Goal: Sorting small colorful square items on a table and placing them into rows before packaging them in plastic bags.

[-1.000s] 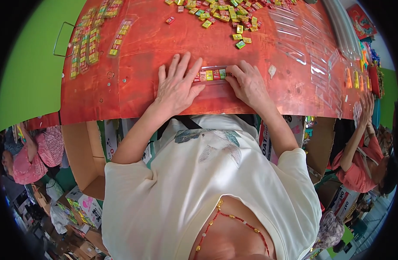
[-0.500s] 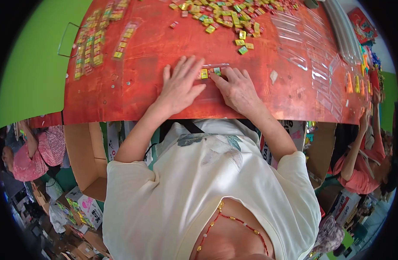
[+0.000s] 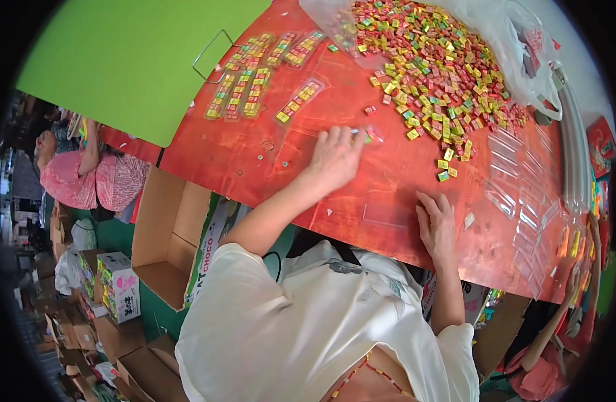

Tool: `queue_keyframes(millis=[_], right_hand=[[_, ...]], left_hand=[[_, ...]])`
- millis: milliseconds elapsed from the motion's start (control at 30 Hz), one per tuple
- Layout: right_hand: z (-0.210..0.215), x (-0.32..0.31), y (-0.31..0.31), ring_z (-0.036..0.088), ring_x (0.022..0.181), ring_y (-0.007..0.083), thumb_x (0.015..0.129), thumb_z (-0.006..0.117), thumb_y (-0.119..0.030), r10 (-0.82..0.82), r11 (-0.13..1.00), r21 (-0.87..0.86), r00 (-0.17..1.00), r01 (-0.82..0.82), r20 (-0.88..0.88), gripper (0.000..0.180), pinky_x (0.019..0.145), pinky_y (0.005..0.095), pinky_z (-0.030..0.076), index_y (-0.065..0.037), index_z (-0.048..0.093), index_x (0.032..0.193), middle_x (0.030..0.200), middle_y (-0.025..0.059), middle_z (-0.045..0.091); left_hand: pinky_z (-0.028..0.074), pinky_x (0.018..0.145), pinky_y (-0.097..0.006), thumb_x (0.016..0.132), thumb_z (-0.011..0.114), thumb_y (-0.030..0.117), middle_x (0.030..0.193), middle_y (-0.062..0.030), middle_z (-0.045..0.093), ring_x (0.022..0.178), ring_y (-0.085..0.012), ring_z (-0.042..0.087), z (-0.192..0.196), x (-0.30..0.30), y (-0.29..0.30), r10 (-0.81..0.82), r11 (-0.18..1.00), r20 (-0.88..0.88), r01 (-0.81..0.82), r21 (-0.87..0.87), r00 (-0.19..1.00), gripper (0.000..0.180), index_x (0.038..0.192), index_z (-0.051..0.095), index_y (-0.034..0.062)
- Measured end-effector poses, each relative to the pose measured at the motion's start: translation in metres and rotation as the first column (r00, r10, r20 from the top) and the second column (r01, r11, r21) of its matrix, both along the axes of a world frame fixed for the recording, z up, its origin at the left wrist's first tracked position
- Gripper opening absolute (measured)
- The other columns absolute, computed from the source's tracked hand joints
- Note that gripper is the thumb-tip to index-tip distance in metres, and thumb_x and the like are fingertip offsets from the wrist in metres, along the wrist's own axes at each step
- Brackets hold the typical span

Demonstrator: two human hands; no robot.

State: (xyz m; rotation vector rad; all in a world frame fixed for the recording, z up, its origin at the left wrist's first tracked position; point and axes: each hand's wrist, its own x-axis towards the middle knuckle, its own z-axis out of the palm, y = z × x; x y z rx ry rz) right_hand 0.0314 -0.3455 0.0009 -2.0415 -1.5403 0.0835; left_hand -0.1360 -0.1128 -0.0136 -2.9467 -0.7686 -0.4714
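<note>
My left hand reaches out over the red table and pinches a short clear strip filled with coloured candies, which is blurred. My right hand lies flat near the table's front edge, fingers apart, beside an empty clear sleeve. A big heap of small loose candies spreads on a clear bag at the far side. Several filled strips lie in rows to the far left, with one more strip nearer my left hand.
Empty clear sleeves lie at the table's right. A green board covers the far left. An open cardboard box stands below the table's edge. A person in pink sits left; another person is lower right.
Both hands were pressed together on a candy strip at the front edge. My left hand has since lifted the strip and carried it forward and left; the right hand stayed by the edge.
</note>
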Motion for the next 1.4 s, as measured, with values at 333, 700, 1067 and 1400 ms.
queue_keyframes(millis=[333, 700, 1067, 1400], right_hand=[[-0.01, 0.013, 0.002, 0.058, 0.096, 0.031, 0.088, 0.067, -0.01, -0.037, 0.995, 0.093, 0.997, 0.031, 0.067, 0.031, 0.079, 0.0434, 0.044, -0.008, 0.065, 0.118, 0.106, 0.0114, 0.06], [-0.022, 0.071, 0.067, 0.057, 0.11, 0.0324, 0.089, 0.066, -0.019, -0.366, 0.931, 0.118, 0.89, 0.347, 0.272, 0.046, 0.087, 0.0453, 0.047, -0.003, 0.056, 0.131, 0.123, 0.0141, 0.056], [-0.016, 0.048, 0.084, 0.06, 0.105, 0.0302, 0.093, 0.061, -0.013, 0.07, 0.995, 0.062, 0.996, -0.073, 0.057, 0.029, 0.087, 0.0433, 0.047, -0.011, 0.064, 0.122, 0.111, 0.0093, 0.063], [-0.012, 0.049, 0.062, 0.059, 0.1, 0.0284, 0.093, 0.064, -0.014, -0.073, 0.995, 0.087, 0.979, 0.058, 0.19, 0.027, 0.083, 0.0421, 0.044, -0.01, 0.066, 0.119, 0.105, 0.0089, 0.061]], left_hand=[[0.05, 0.077, -0.051, 0.089, 0.062, 0.025, 0.109, -0.0158, 0.062, 0.1, -0.0339, 0.06, 0.0, -0.017, 0.108, 0.326, 0.925, -0.003, -0.318, 0.206, 0.945, 0.049, 0.134, 0.053, 0.0064], [0.04, 0.101, -0.052, 0.091, 0.065, 0.026, 0.14, -0.0171, 0.049, 0.127, -0.0347, 0.048, -0.004, 0.026, 0.047, -0.08, 0.993, 0.054, 0.085, -0.082, 0.995, 0.053, 0.141, 0.051, 0.0139], [0.041, 0.101, -0.048, 0.086, 0.058, 0.007, 0.136, -0.0109, 0.054, 0.125, -0.0317, 0.051, -0.001, 0.08, 0.036, -0.29, 0.945, 0.018, 0.289, -0.152, 0.957, 0.049, 0.135, 0.056, 0.0095], [0.049, 0.086, -0.046, 0.088, 0.06, 0.005, 0.113, -0.0121, 0.058, 0.107, -0.0326, 0.059, 0.01, 0.036, 0.03, -0.231, 0.917, 0.272, 0.302, -0.259, 0.934, 0.034, 0.122, 0.062, 0.0077]])
